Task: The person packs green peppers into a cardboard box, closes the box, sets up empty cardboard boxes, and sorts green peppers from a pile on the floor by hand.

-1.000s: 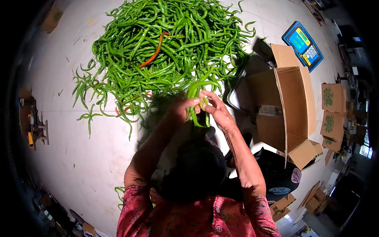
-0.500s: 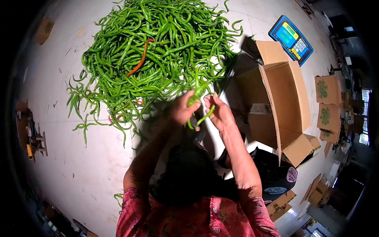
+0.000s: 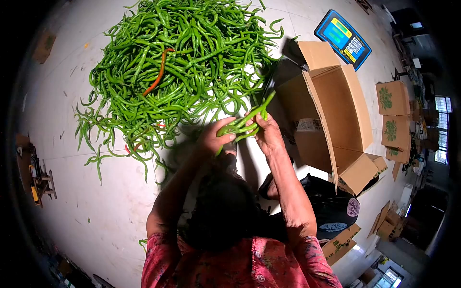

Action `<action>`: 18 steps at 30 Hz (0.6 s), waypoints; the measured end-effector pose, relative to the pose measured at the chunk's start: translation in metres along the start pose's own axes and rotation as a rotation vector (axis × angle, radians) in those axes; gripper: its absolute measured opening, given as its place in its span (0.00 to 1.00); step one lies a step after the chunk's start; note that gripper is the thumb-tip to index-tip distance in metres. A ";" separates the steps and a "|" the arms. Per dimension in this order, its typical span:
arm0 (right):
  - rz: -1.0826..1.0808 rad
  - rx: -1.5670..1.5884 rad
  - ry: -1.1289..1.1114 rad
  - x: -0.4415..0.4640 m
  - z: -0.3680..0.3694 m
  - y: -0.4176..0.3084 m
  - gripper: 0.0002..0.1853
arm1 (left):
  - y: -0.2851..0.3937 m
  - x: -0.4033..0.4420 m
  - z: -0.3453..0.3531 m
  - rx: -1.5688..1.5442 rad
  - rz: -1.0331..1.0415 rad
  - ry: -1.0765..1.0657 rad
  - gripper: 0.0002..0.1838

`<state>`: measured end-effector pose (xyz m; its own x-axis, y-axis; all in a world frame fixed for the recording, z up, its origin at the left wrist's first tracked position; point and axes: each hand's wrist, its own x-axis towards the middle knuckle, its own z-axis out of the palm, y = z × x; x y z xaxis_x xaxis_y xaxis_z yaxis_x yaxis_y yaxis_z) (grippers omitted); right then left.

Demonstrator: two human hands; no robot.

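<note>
In the head view, holding a small, loose bunch of green peppers (image 3: pixel 242 126) just in front of the near edge of a big pepper pile (image 3: pixel 177 57), above the floor (image 3: pixel 108 206) and to the left of an open cardboard box (image 3: pixel 346 105). Grasping one end of the bunch in the left hand (image 3: pixel 216 137), with curled fingers and the thumb across; gripping the other end in the right hand (image 3: pixel 270 135), between thumb and fingers. Too overlapped to count the peppers, and impossible to tell how hard they are pressed. Likely to shed one upon any slackening of the left hold, owing to smooth, curved skins and uneven ends poking out at several angles. Liable to snap or bruise under a hard twist between both hands, being slender and crooked. Prone to tangling as well, with bent lengths lying across one another. Risky to swing the right arm wide, being close to the box: could bump its open side or flaps, perhaps even jar the blue display panel (image 3: pixel 342 40) beyond. Easy to scatter stray peppers along the pile's fringe through a careless sweep of the left arm.
</note>
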<state>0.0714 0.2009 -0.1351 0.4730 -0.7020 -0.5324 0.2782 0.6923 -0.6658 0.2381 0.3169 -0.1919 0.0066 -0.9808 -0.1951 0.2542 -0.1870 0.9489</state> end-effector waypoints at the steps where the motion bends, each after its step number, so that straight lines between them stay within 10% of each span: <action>1: 0.026 -0.009 -0.007 -0.005 0.008 -0.005 0.12 | 0.017 -0.003 0.000 0.085 -0.022 0.015 0.29; 8: 0.078 0.024 -0.148 -0.008 0.019 0.000 0.17 | 0.003 -0.005 0.013 0.274 0.086 0.086 0.27; 15: -0.064 0.095 -0.059 -0.004 -0.012 -0.032 0.13 | 0.038 -0.014 -0.021 -0.283 -0.166 0.338 0.25; 18: -0.051 0.018 -0.098 -0.005 -0.016 -0.021 0.14 | 0.059 -0.007 -0.023 0.196 0.170 0.237 0.25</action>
<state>0.0499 0.1875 -0.1268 0.5370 -0.7176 -0.4434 0.3184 0.6592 -0.6813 0.2756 0.3141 -0.1404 0.2627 -0.9630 -0.0600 0.0394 -0.0515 0.9979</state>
